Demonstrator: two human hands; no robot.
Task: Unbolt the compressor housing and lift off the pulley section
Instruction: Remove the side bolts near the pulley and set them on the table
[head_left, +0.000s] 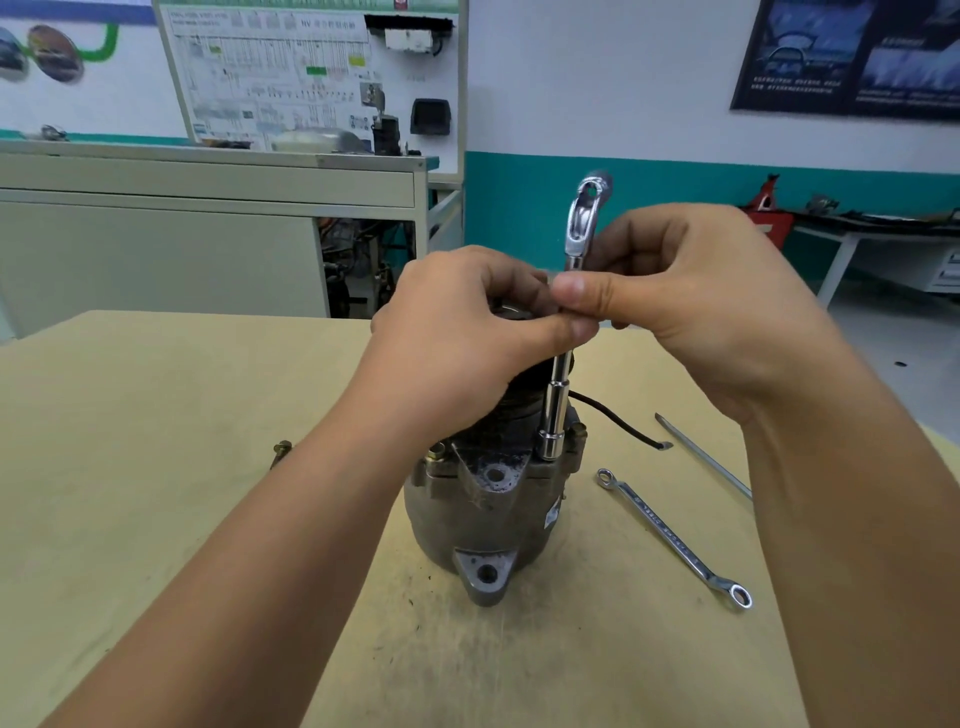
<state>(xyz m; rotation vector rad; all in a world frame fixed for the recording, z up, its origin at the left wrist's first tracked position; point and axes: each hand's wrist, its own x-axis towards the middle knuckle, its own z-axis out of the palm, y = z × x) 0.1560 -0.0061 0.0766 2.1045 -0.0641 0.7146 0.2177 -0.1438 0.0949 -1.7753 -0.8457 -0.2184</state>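
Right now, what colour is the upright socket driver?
The socket driver is shiny chrome silver; head view.

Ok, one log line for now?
unbolting | compressor upright on table | wrench vertical, socket on its flange | left hand, right hand pinch shaft | loose bolt lies left

The compressor (483, 514) stands upright in the middle of the bench (156, 519). A socket tool (555, 415) stands upright on its upper right side. Above the compressor, the left hand (457, 332) and the right hand (691, 291) pinch its shaft from either side. A spanner (670, 535) lies to the right of the compressor, with a thin rod (701, 454) behind it. A bolt (281, 451) lies to the left.
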